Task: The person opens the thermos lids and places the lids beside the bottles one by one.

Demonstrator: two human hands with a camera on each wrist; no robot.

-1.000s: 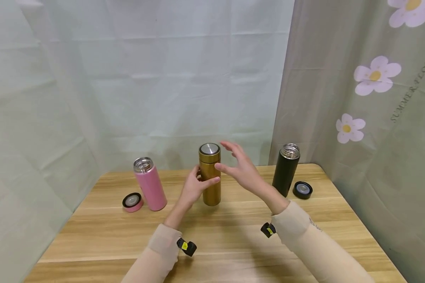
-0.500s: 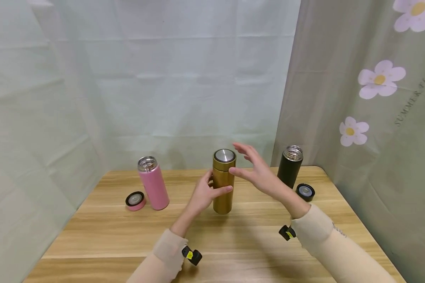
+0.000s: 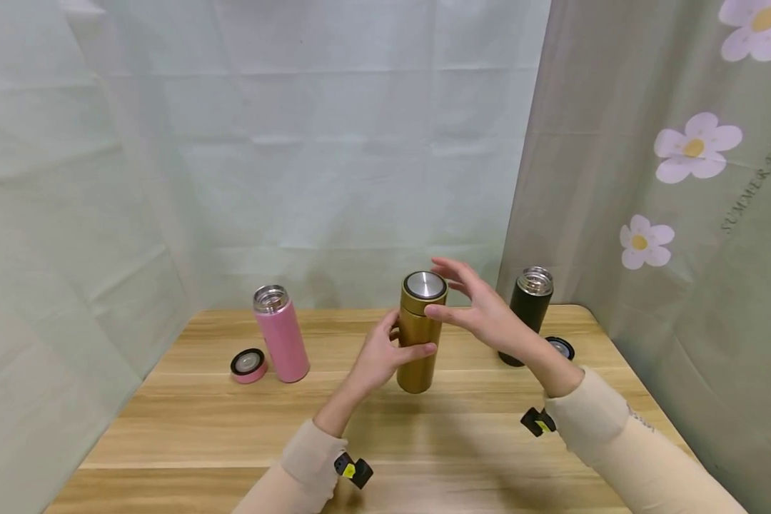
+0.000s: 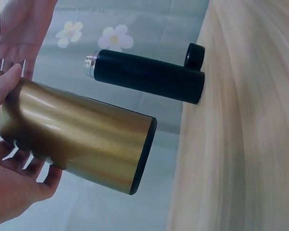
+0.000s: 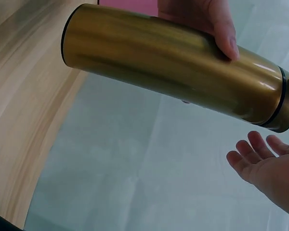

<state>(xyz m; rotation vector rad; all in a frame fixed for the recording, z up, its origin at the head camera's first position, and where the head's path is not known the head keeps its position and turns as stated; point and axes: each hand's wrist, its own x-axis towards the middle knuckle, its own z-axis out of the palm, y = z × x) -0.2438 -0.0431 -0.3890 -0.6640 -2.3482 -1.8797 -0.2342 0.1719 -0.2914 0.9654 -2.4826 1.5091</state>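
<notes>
Upright, slightly tilted and lifted off the table, a gold thermos (image 3: 419, 328) is gripped round its body by my left hand (image 3: 380, 355). Its gold lid (image 3: 425, 285) with a silver top sits on it. My right hand (image 3: 485, 314) is at the lid's right side, fingers spread. The right thumb lies at the lid's edge; whether it touches cannot be told. In the right wrist view, the other fingertips (image 5: 250, 149) of that hand are apart from the thermos. The far side of the thermos is hidden in the head view.
An uncapped pink thermos (image 3: 284, 341) stands at the left, its pink lid (image 3: 248, 365) beside it. Behind my right forearm stands an uncapped black thermos (image 3: 530, 307) with a black lid (image 3: 561, 348) by it. Curtains (image 3: 360, 157) surround the wooden table (image 3: 231, 428).
In the head view, both hands and the gold thermos have shifted right and appear nearer. My right hand has come closer to the lid. The view has turned slightly.
</notes>
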